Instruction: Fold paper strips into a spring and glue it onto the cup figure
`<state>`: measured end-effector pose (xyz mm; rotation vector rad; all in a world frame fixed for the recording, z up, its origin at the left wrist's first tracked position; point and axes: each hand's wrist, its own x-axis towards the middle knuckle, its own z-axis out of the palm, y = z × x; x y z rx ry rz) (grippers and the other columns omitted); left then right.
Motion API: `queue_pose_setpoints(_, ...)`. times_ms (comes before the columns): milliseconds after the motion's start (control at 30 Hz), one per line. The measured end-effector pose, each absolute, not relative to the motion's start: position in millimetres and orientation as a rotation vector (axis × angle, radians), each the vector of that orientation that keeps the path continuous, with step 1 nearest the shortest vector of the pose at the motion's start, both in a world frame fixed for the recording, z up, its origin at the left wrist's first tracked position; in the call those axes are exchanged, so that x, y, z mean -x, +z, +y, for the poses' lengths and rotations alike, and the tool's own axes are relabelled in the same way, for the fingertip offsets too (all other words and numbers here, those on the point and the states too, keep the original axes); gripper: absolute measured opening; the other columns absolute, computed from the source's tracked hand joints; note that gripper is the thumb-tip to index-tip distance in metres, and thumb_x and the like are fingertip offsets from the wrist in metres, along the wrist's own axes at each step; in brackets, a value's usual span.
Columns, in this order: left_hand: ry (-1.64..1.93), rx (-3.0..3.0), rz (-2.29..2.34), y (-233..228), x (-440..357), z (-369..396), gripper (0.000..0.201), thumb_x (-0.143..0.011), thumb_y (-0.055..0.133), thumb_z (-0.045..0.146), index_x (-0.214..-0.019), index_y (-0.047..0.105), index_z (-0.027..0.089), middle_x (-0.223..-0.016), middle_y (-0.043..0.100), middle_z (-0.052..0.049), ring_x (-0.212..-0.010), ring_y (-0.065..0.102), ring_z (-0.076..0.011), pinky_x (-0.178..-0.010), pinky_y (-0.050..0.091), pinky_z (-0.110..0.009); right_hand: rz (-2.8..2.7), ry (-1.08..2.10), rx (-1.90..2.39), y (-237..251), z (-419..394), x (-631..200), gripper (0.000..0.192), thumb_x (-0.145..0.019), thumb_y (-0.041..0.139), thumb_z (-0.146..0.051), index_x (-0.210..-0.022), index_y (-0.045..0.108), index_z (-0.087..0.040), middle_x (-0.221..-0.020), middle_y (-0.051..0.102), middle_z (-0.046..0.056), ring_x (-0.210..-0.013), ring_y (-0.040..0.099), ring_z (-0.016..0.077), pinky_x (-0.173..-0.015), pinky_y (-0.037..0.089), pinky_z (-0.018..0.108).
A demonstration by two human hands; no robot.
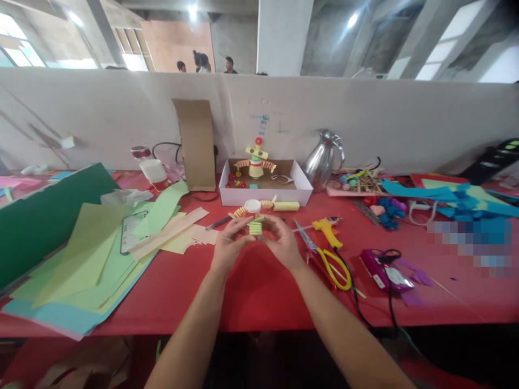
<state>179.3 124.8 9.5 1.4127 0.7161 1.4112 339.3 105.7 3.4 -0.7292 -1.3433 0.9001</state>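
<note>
My left hand (227,244) and my right hand (281,240) meet over the red table (251,292), both pinching a small light-green folded paper spring (255,228) between their fingertips. Just beyond it lie a white round cap (252,206) with orange folded paper strips on either side and a pale yellow paper roll (286,206). Behind those stands a white shallow box (265,193) holding a yellow paper figure (256,159) with orange folded arms and a red top.
Yellow-handled scissors (329,258) and a yellow glue gun (327,231) lie right of my hands. Green and blue paper sheets (89,254) cover a phone (132,231) at left. A steel jug (323,159), a cardboard piece (197,143) and blue paper scraps (446,197) sit near the white partition.
</note>
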Motion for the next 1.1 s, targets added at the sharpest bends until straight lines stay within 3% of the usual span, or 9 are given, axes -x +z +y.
queue_pose_setpoints(233, 1.411, -1.392, 0.692, 12.1, -179.9, 124.2, 0.050, -0.063, 0.084, 0.021, -0.111, 0.074, 0.031, -0.104, 0.060, -0.004, -0.087, 0.056, -0.0148, -0.085, 0.050, -0.030, -1.374, 0.923, 0.704, 0.7, 108.1, -340.2, 0.058, -0.077, 0.078, -0.035, -0.129, 0.055, -0.029, -0.126, 0.065, 0.006, -0.116, 0.062, 0.0230, -0.103, 0.049, 0.042)
queue_pose_setpoints(500, 1.420, -1.394, 0.683, 15.8, -181.9, 123.3, 0.047, -0.063, 0.083, 0.019, -0.109, 0.075, 0.029, -0.095, 0.058, -0.003, -0.083, 0.056, -0.0156, -0.081, 0.053, -0.031, -1.375, 0.876, 0.714, -0.5, 107.4, -339.8, 0.052, -0.079, 0.076, -0.030, -0.127, 0.058, -0.030, -0.124, 0.066, 0.005, -0.114, 0.063, 0.0227, -0.101, 0.050, 0.041)
queue_pose_setpoints(633, 1.436, -1.420, 0.680, 14.7, -181.5, 123.1, 0.042, -0.064, 0.083, 0.021, -0.105, 0.077, 0.029, -0.099, 0.062, -0.004, -0.085, 0.057, -0.0163, -0.082, 0.052, -0.032, -1.386, 0.785, 0.749, -1.0, 106.5, -340.1, 0.043, -0.080, 0.074, -0.029, -0.122, 0.062, -0.029, -0.120, 0.067, 0.005, -0.108, 0.064, 0.0229, -0.097, 0.051, 0.041)
queue_pose_setpoints(833, 1.493, -1.416, 0.705, 9.4, -183.0, 124.0, 0.020, -0.068, 0.080, 0.023, -0.088, 0.080, 0.026, -0.097, 0.067, -0.006, -0.093, 0.062, -0.0195, -0.083, 0.052, -0.032, -1.391, 0.694, 0.819, 3.0, 102.2, -339.2, 0.030, -0.079, 0.075, -0.028, -0.108, 0.067, -0.028, -0.104, 0.070, 0.002, -0.091, 0.065, 0.0194, -0.087, 0.053, 0.035)
queue_pose_setpoints(1100, 1.419, -1.040, 0.660, -0.4, -192.7, 123.8, 0.013, -0.066, 0.081, 0.024, -0.078, 0.076, 0.020, -0.078, 0.072, -0.001, -0.077, 0.063, -0.0136, -0.082, 0.048, -0.027, -1.324, 0.740, 0.972, 10.0, 94.7, -332.4, 0.020, -0.077, 0.076, -0.036, -0.091, 0.073, -0.021, -0.089, 0.074, 0.003, -0.082, 0.066, 0.0199, -0.080, 0.053, 0.033)
